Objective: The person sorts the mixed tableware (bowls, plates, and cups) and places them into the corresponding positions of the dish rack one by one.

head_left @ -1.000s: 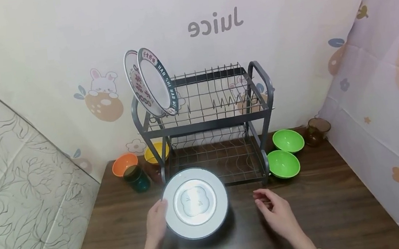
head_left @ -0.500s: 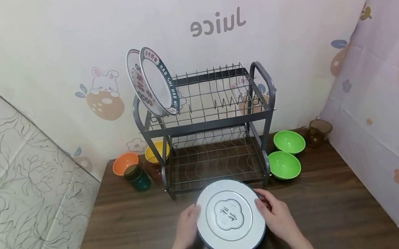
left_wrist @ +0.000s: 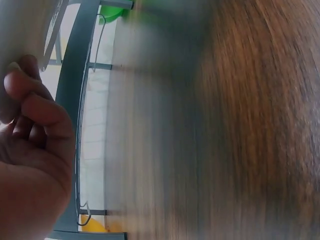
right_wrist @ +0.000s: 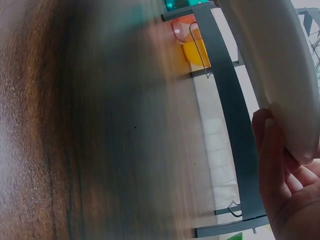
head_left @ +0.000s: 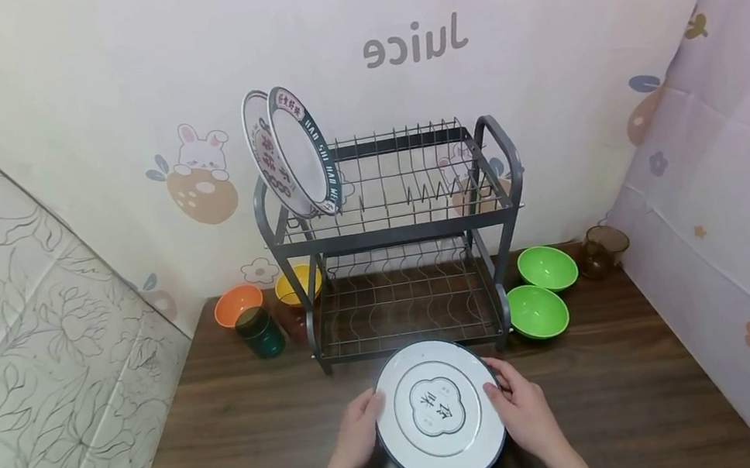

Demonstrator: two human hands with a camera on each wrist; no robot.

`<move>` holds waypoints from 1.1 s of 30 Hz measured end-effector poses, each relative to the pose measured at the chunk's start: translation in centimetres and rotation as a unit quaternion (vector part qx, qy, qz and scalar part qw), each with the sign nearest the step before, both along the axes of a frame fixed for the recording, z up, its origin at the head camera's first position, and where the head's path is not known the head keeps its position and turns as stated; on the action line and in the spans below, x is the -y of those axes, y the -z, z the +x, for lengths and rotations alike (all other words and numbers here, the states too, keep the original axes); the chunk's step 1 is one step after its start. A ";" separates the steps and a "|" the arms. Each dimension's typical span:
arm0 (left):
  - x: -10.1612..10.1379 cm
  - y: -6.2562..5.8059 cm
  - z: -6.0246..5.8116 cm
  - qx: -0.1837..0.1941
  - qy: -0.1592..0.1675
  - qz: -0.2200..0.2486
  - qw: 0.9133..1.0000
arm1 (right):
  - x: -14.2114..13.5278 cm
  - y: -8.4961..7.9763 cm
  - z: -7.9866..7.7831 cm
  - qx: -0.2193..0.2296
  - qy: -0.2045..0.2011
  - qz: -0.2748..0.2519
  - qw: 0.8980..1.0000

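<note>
A round white plate (head_left: 445,459) with a dark blue rim and a flower-shaped mark in its middle is held between both hands in front of the rack. My left hand (head_left: 356,433) grips its left edge, thumb on the upper face. At the opposite edge my right hand (head_left: 527,412) pinches the rim, with the thumb on top. In the left wrist view, curled fingers (left_wrist: 47,112) hold the plate's edge. The right wrist view has the pale side of the plate (right_wrist: 280,70) above the wood, fingers (right_wrist: 270,150) wrapped at its edge.
A dark two-tier dish rack (head_left: 396,235) stands behind, two patterned plates (head_left: 300,153) upright at its upper left. Left of it are an orange bowl (head_left: 238,305), a yellow bowl (head_left: 297,284) and a teal cup (head_left: 262,334). Green bowls (head_left: 537,311) and a brown cup (head_left: 603,249) stand right.
The plate has moved right and toward me in my left hand, and its centre mark has turned. My right hand, formerly apart from it, has taken hold of the right rim.
</note>
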State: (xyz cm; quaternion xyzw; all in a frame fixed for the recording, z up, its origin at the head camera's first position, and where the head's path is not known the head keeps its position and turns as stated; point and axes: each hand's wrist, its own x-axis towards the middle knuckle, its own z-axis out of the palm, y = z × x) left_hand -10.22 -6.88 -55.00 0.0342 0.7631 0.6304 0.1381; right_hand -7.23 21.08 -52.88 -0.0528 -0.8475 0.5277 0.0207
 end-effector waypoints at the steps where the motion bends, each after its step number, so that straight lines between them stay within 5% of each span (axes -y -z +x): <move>1: 0.1 0.0 0.0 -0.001 0.001 -0.001 1.000 | 0.0 0.0 0.0 0.007 -0.002 -0.004 1.000; 16: 0.6 0.1 -0.7 0.043 -0.014 -0.009 0.999 | 0.0 -0.1 0.1 0.083 0.009 -0.141 0.987; 26: 2.0 0.7 -1.1 0.007 -0.006 -0.003 1.000 | -0.2 -0.4 0.3 0.085 0.021 -0.155 0.984; 33: 3.0 -0.6 -1.4 0.000 -0.029 -0.020 0.999 | -0.6 -0.8 0.1 0.089 0.035 -0.144 0.985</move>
